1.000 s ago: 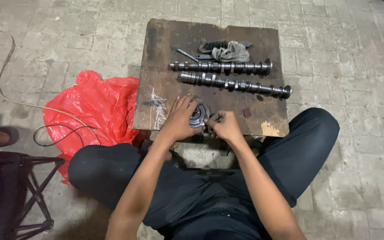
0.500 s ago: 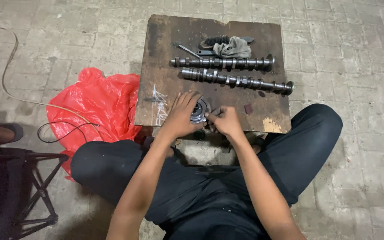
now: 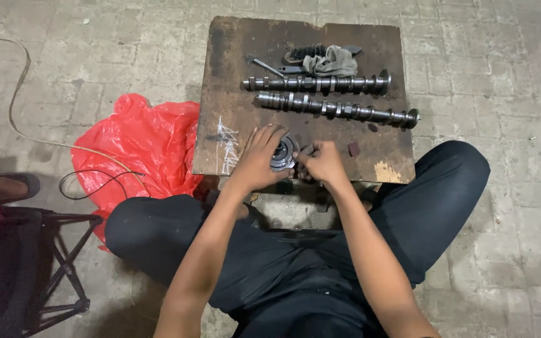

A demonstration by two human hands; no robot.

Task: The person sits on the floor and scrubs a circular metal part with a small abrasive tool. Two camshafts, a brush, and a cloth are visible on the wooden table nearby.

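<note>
my left hand has its fingers curled around the round metal gear at the desk's near edge; my right hand pinches its rim, two camshafts beyond.

We see grey paver floor, joints dark, surface dusty. Worn brown board lies on it, scratched white at near-left corner. Red plastic bag crumpled just left of board. Pale cord loops across floor; black cable curls beside bag. Black folding stand at lower left. Light dim, even.
</note>
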